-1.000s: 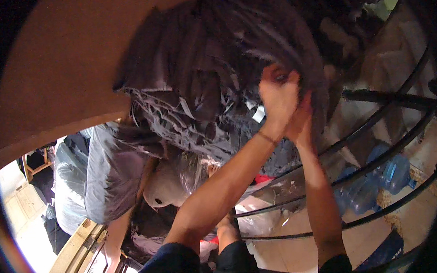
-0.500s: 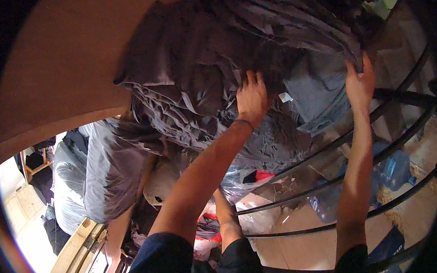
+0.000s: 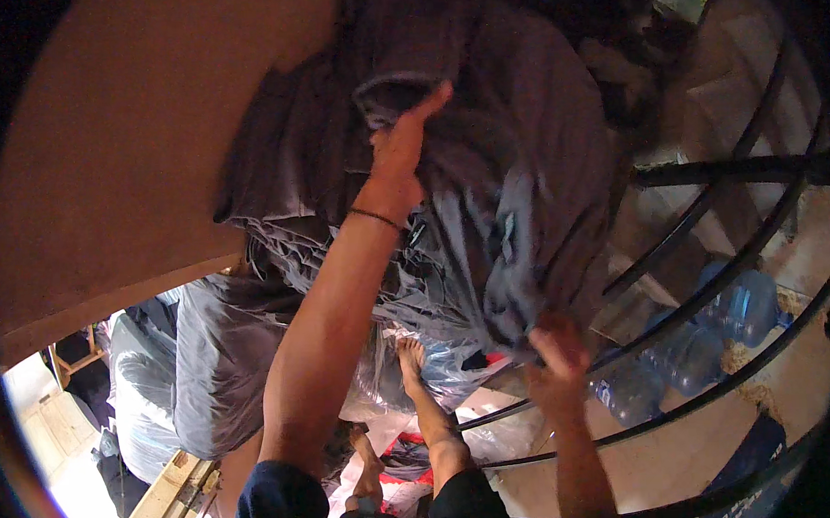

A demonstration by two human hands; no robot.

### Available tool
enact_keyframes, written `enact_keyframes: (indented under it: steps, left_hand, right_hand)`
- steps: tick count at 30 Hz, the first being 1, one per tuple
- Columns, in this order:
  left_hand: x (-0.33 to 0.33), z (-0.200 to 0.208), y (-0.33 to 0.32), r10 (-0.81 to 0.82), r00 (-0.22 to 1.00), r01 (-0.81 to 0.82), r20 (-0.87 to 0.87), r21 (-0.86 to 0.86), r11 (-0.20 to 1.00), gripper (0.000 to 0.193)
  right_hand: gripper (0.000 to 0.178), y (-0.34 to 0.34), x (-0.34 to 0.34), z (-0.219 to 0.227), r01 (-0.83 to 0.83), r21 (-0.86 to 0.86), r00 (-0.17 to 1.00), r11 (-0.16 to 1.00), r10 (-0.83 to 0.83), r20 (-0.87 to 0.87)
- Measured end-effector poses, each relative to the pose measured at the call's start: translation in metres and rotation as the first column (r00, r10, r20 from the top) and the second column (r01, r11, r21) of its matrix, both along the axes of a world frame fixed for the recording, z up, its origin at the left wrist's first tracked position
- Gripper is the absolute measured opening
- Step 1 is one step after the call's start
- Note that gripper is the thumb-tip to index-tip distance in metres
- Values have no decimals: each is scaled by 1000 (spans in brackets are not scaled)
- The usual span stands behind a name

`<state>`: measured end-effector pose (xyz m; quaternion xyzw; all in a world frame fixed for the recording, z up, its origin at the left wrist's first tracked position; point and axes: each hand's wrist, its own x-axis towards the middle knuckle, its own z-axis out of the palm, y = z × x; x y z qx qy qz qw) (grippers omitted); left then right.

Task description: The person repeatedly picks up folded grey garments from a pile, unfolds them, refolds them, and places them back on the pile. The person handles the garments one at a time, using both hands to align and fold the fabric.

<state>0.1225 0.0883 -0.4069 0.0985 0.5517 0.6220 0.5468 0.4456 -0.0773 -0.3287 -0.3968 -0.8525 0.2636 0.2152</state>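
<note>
A large heap of dark grey cloth (image 3: pixel 520 115) fills the upper middle of the view. Against its upper left part, beside a rounded fold, is my left hand (image 3: pixel 398 158). One digit stretches out to the upper right, while the others curl into the fabric and are partly hidden. At the heap's lower right edge, my right hand (image 3: pixel 558 353) pinches a bunched end of the same cloth, drawn down in long creases. Motion blurs this hand somewhat.
Curved black metal rails (image 3: pixel 704 311) run along the right, with clear plastic water bottles (image 3: pixel 688 358) beyond them. Plastic-wrapped bundles (image 3: pixel 220 360) stand at left, near a wooden beam (image 3: pixel 171 501). A brown surface (image 3: pixel 142 151) covers the upper left. My bare feet (image 3: pixel 410 356) show below.
My right hand has come down and left, pulling the cloth's right side over the lighter grey piece and tangled strands. My left hand has shifted up and left.
</note>
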Motion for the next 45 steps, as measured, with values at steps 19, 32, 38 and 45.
enact_keyframes:
  steps: [19,32,38,45]
  left_hand:
    - [12,54,-184,246,965,-242,-87,58,969,39]
    - [-4,154,-503,240,970,-226,39,515,827,35]
    - [-80,178,-651,320,947,-276,11,534,799,34]
    - [-92,176,-868,443,309,-183,-841,405,896,44]
  right_hand:
    - [59,-94,127,1,433,-57,901,900,-434,-3]
    - [67,-249,211,61,700,356,714,619,-623,-321]
    - [72,-340,91,112,428,397,900,812,-341,-271]
    - [34,-535,31,129,340,322,940,884,-313,-134]
